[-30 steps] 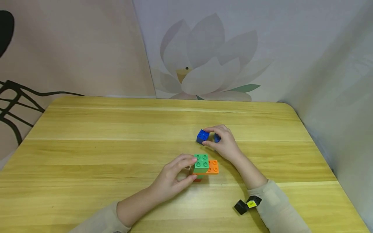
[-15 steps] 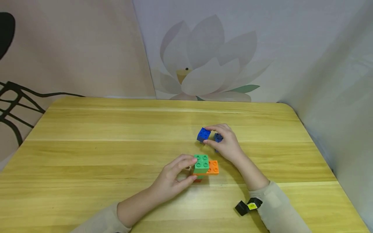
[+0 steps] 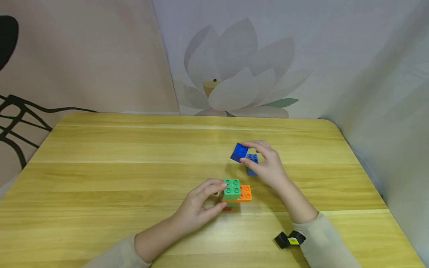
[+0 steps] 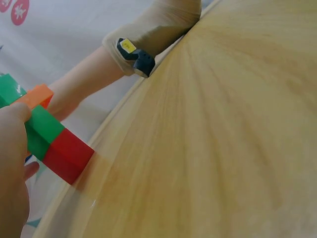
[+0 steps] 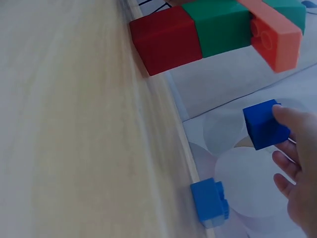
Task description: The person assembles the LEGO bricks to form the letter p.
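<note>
My left hand (image 3: 196, 206) grips a toy-brick stack from its left side, thumb at the front and fingers behind. In the left wrist view the stack's red bottom brick (image 4: 68, 154) stands on the table, with a green brick (image 4: 45, 130) above it. Over these lies an orange brick (image 3: 246, 193) that juts out to the right, topped by another green brick (image 3: 231, 188). Between thumb and fingertips my right hand (image 3: 269, 165) pinches a dark blue brick (image 3: 239, 152), tilted and raised off the table. Beneath that hand a lighter blue brick (image 3: 252, 163) rests on the wood, partly covered by the thumb.
The wooden table (image 3: 134, 141) reaches back to a wall with a printed flower (image 3: 238, 74). A black wrist device (image 3: 289, 240) with a yellow label sits at the right sleeve (image 3: 323, 238), close over the tabletop.
My right hand has lifted the dark blue brick and carried it slightly right and back, tilting it. More of the lighter blue brick now shows. The left hand and stack stay put.
</note>
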The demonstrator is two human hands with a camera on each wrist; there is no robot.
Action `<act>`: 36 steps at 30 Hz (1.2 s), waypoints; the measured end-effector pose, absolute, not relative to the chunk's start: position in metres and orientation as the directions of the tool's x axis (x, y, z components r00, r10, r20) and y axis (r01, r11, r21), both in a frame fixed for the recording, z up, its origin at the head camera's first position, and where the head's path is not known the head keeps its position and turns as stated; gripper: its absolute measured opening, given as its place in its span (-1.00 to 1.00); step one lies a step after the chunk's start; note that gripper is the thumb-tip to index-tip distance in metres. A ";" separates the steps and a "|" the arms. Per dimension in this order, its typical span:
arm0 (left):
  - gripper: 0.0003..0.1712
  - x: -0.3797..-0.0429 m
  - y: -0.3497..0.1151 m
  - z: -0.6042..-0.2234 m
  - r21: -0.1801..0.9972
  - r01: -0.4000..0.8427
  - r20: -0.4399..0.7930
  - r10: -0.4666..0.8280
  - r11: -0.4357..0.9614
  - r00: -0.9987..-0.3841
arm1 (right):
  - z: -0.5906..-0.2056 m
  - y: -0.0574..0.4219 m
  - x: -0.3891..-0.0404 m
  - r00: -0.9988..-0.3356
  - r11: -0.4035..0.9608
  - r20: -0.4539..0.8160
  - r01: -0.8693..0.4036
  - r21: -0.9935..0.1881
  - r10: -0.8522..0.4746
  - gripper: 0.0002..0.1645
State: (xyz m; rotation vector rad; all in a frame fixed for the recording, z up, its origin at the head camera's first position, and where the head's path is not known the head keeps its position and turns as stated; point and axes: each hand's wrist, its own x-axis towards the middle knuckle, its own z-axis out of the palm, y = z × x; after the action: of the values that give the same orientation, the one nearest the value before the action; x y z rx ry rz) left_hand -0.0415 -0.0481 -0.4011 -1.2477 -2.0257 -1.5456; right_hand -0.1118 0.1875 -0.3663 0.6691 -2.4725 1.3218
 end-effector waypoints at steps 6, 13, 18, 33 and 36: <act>-0.26 -0.041 -0.047 -0.402 0.625 0.778 0.678 0.454 0.059 -0.578 | -0.359 0.190 -0.103 -0.839 0.438 0.477 -0.543 -0.716 -0.261 -0.49; -0.28 -0.041 -0.047 -0.403 0.615 0.786 0.684 0.451 0.067 -0.574 | -0.353 0.194 -0.094 -0.788 0.360 0.542 -0.615 -0.701 -0.291 -0.48; -0.28 -0.041 -0.047 -0.402 0.613 0.787 0.686 0.450 0.066 -0.572 | -0.351 0.196 -0.089 -0.755 0.314 0.579 -0.655 -0.687 -0.307 -0.56; -0.25 -0.041 -0.048 -0.402 0.614 0.785 0.681 0.452 0.078 -0.577 | -0.345 0.193 -0.077 -0.629 0.174 0.726 -0.776 -0.606 -0.277 -0.45; -0.25 -0.041 -0.049 -0.403 0.605 0.791 0.681 0.453 0.096 -0.576 | -0.346 0.195 -0.075 -0.616 0.170 0.738 -0.787 -0.593 -0.276 -0.45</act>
State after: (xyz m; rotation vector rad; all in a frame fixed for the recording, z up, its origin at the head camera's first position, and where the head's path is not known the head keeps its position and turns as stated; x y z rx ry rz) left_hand -0.0409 -0.0493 -0.4032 -1.2278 -2.0587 -1.4723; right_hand -0.0750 0.1945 -0.3462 1.0018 -1.9860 1.4497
